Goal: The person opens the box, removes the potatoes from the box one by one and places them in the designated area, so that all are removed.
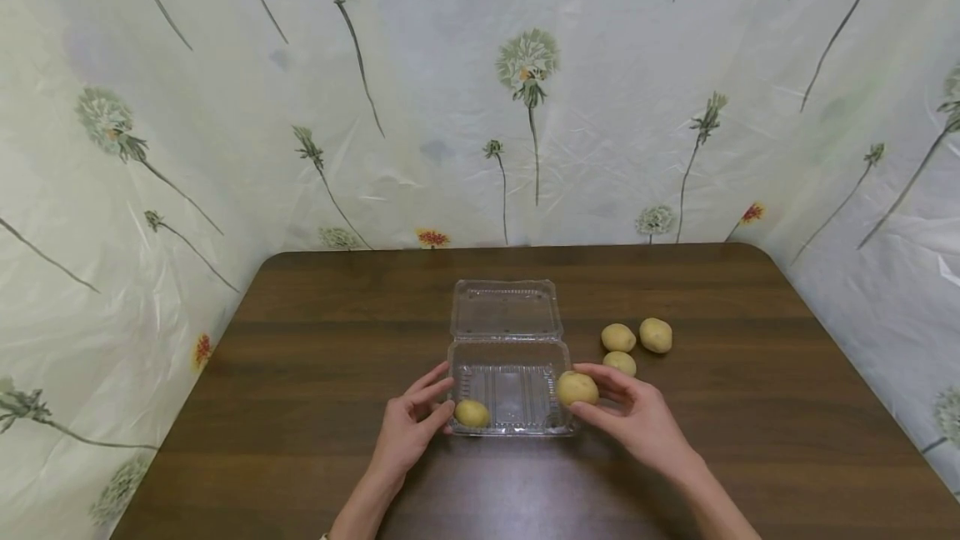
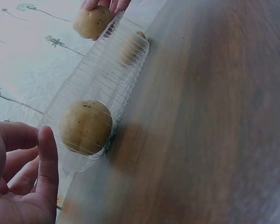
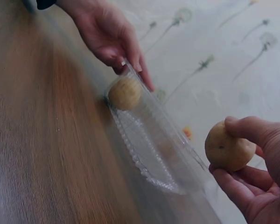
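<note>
A clear plastic clamshell container (image 1: 512, 432) lies with its lid folded back on the table. Inside its near left corner sits one potato (image 1: 472, 414). My left hand (image 1: 408, 423) pinches the container's left rim between thumb and fingers, as the left wrist view shows (image 2: 25, 172). Over the container's right edge, my right hand (image 1: 637, 419) grips another potato (image 1: 577, 389) with thumb and fingers, and in the right wrist view this potato (image 3: 228, 147) is above the rim. Three more potatoes, one of them nearest my right hand (image 1: 619, 363), rest to the right of the container.
The brown wooden table (image 1: 315, 340) has rounded far corners. A plastic-looking sheet with a dandelion print (image 1: 420, 90) hangs behind it and along both sides. The hinged lid (image 1: 506, 309) lies flat toward the far edge.
</note>
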Demonstrator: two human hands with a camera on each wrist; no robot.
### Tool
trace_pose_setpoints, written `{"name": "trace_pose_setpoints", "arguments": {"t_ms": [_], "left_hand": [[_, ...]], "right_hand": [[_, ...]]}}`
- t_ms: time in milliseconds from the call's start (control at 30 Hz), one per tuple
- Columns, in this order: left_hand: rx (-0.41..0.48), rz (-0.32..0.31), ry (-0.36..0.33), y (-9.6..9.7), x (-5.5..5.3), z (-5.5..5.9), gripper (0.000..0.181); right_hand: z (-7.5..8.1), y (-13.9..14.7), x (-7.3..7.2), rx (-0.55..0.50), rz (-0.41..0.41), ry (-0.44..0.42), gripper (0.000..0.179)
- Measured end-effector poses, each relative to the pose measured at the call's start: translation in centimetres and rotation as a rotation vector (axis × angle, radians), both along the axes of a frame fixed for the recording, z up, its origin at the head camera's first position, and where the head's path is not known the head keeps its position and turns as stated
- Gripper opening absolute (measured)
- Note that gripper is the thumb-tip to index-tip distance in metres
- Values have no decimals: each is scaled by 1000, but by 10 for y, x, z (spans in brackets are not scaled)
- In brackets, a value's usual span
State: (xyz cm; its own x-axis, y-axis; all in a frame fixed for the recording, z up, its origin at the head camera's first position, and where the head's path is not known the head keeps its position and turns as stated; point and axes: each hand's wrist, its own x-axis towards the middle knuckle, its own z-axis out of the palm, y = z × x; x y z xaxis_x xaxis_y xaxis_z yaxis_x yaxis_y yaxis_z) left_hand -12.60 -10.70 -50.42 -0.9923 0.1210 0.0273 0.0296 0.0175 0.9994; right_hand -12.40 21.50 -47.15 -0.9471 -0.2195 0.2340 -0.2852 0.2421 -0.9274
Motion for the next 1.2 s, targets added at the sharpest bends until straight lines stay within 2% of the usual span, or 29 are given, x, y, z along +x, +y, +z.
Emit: {"name": "trace_pose_setpoints", "arguments": {"t_ms": [133,667,1200], "left_hand": [[-5,2,1,0,-1,0,37],[9,3,-16,0,1,0,37],[-5,2,-8,1,0,1,38]], "right_hand": [[-2,3,0,-9,-19,-17,47],[-8,15,6,69,-60,-43,47],[-15,30,8,117,-101,-6,46]]}}
